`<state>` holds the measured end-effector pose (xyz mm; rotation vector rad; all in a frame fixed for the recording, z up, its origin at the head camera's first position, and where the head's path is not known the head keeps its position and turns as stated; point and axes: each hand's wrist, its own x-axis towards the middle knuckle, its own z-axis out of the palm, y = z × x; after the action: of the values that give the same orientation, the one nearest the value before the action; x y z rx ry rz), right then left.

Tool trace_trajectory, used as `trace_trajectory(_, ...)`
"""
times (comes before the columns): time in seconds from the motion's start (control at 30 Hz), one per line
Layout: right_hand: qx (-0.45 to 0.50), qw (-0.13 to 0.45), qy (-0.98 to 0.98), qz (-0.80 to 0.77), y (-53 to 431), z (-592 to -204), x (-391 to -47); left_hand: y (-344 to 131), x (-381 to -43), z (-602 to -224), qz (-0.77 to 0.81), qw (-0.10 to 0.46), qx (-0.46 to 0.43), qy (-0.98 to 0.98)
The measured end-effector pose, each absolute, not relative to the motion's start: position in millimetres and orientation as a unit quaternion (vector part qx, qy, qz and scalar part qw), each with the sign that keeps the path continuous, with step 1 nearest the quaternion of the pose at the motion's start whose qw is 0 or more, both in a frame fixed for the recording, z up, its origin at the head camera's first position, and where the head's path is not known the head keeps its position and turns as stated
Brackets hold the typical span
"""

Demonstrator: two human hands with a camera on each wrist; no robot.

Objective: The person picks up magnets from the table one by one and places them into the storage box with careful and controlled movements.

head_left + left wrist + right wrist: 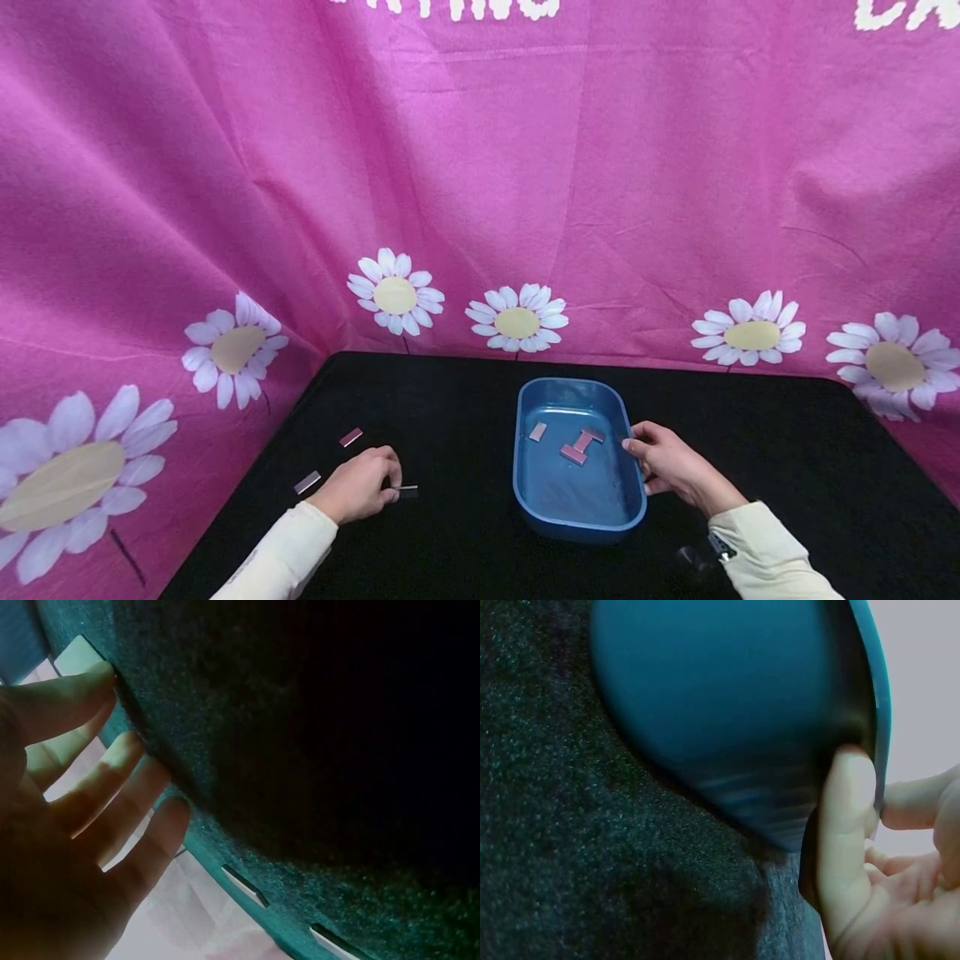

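Observation:
My left hand (pixel 362 483) pinches a small flat rectangular piece (pixel 407 489) between thumb and index finger, close over the black table. In the left wrist view the pale face of this piece (pixel 77 656) sticks out past the fingertips, while the other fingers are spread. My right hand (pixel 671 462) grips the right side of a blue rectangular tub (pixel 570 525), thumb over the rim and fingers outside. Inside the tub lie several pinkish pieces (pixel 573 455), some touching each other, and a paler one (pixel 537 432) sits apart to the left.
Two more flat pieces lie left of the tub: a reddish one (pixel 351 437) beyond the left hand and a greyish one (pixel 307 482) near that wrist. A dark glossy object (pixel 690 557) shows beside the right cuff. A pink flowered cloth (pixel 480 208) hangs behind the black table (pixel 450 400).

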<state>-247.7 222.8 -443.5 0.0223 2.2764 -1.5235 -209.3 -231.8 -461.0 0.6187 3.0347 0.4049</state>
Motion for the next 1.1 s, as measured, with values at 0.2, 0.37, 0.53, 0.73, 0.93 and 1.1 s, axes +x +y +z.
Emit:
trace_trajectory(0.2,0.004,0.201,0.809,-0.552,224,-447,-245,-231,-206,-463,0.133,0.005,0.209,0.969)
trace_trajectory(0.37,-0.004,0.193,0.809,-0.555,223,-447,-244,-232,-205,-462,0.128,0.005,0.227,0.965)
trace_trajectory(0.53,-0.003,0.200,0.810,-0.551,223,-444,-246,-235,-207,-460,0.134,0.015,0.230,0.964)
trace_trajectory(0.73,-0.003,0.205,0.809,-0.551,222,-443,-248,-237,-207,-458,0.123,-0.016,0.236,0.964)
trace_trajectory(0.93,0.004,0.203,0.808,-0.554,222,-443,-247,-233,-210,-450,0.117,-0.052,0.236,0.963)
trace_trajectory(1.1,0.004,0.204,0.809,-0.551,223,-442,-247,-229,-210,-440,0.139,-0.052,0.219,0.964)
